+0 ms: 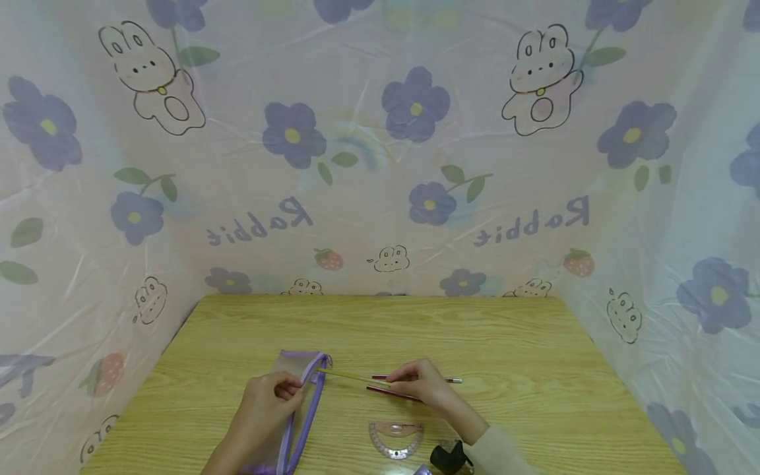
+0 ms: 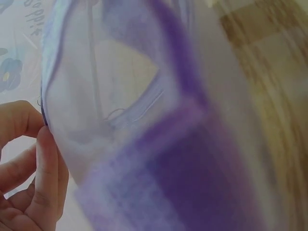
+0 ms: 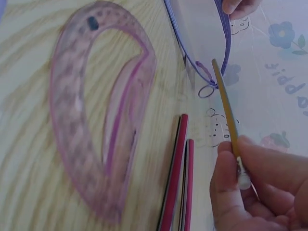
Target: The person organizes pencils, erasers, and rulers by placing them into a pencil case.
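A see-through pencil case (image 1: 316, 408) with purple zip edges lies on the left of the table, its mouth spread apart. My left hand (image 1: 265, 400) pinches one edge of that mouth between thumb and fingers; the left wrist view shows the pinch on the case's rim (image 2: 57, 57). With my right hand (image 1: 429, 386) I pinch a yellow pencil (image 1: 353, 376) near its eraser end. Its far end is at the case's zip-pull end; in the head view I cannot tell how far inside. Two dark red pencils (image 1: 388, 393) lie under and beside my right hand.
Nearer to me lies a clear pinkish protractor (image 1: 396, 453). A black object (image 1: 446, 458) of unclear kind sits by the right sleeve, and a small purple item (image 1: 423, 470) is cut off at the bottom edge. Patterned curtains (image 1: 368, 178) enclose the wooden table (image 1: 505, 343).
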Available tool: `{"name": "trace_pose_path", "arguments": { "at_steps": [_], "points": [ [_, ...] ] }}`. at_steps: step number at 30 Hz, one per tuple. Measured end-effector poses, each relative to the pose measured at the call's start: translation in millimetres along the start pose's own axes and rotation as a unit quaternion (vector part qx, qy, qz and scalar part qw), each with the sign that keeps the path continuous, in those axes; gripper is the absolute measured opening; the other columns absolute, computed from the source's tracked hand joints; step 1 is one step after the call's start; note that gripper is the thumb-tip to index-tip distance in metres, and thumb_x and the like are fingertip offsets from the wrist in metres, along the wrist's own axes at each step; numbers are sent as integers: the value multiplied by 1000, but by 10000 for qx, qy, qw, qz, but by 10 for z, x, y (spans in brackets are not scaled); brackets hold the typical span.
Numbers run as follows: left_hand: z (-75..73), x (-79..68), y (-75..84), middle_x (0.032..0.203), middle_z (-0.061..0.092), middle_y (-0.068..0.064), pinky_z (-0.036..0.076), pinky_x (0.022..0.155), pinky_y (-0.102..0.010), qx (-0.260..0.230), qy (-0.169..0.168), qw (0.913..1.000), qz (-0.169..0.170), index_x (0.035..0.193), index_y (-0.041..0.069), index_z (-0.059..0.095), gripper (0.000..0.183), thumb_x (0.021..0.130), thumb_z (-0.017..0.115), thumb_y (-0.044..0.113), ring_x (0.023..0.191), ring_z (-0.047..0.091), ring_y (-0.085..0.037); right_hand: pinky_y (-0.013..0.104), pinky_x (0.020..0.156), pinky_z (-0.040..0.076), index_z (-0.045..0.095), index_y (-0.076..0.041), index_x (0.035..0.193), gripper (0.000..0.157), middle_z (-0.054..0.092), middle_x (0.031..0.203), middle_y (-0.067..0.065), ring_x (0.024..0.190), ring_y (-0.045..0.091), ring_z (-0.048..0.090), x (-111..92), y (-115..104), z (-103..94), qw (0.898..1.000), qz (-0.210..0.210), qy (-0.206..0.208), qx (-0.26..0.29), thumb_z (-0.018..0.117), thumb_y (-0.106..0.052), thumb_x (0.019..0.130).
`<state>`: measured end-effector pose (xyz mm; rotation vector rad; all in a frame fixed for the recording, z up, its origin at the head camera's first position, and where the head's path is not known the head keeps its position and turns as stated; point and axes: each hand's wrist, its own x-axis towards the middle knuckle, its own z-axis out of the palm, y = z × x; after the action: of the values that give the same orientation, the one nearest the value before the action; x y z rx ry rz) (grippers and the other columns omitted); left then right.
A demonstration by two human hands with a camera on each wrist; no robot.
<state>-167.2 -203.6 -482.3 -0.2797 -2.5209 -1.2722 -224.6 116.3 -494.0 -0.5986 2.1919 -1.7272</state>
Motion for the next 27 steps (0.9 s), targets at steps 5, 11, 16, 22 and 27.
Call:
{"name": "trace_pose_path", "arguments": {
  "at_steps": [5,11,16,22,27],
  "points": [
    [5,3,-1,68,64,6,55,55,-17,25,-5,10000,25,78,3,72,15,76,74,-12,59,61,-4,46,74,59,70,14,102,15,70,101,26,86,37,68,44,4,73,9998,149,68,85,67,5,91],
    [0,-8,7,69,64,6,55,56,-18,23,-52,10000,-28,80,2,72,14,77,75,-11,60,61,-4,43,75,59,70,15,102,15,70,106,26,87,30,69,78,-15,160,9999,112,79,51,68,6,90],
    [-8,-11,38,69,64,5,55,57,-17,-8,-69,9999,-83,80,2,72,14,77,74,-12,61,61,-5,29,71,58,71,14,101,16,71,103,22,82,16,66,95,-45,239,9996,153,89,204,71,4,89],
    [-7,-17,42,69,65,6,55,56,-17,18,-15,10000,-79,79,4,72,17,76,73,-12,60,61,-4,26,73,59,70,15,100,17,71,101,22,81,12,66,119,-22,320,9989,177,116,411,72,4,88],
    [-10,-17,35,69,65,5,55,56,-18,38,16,10000,-25,79,2,72,16,75,73,-13,59,61,-4,26,71,59,71,15,100,16,71,100,22,79,12,66,155,-1,379,9987,151,238,421,72,5,88]
  ]
}}
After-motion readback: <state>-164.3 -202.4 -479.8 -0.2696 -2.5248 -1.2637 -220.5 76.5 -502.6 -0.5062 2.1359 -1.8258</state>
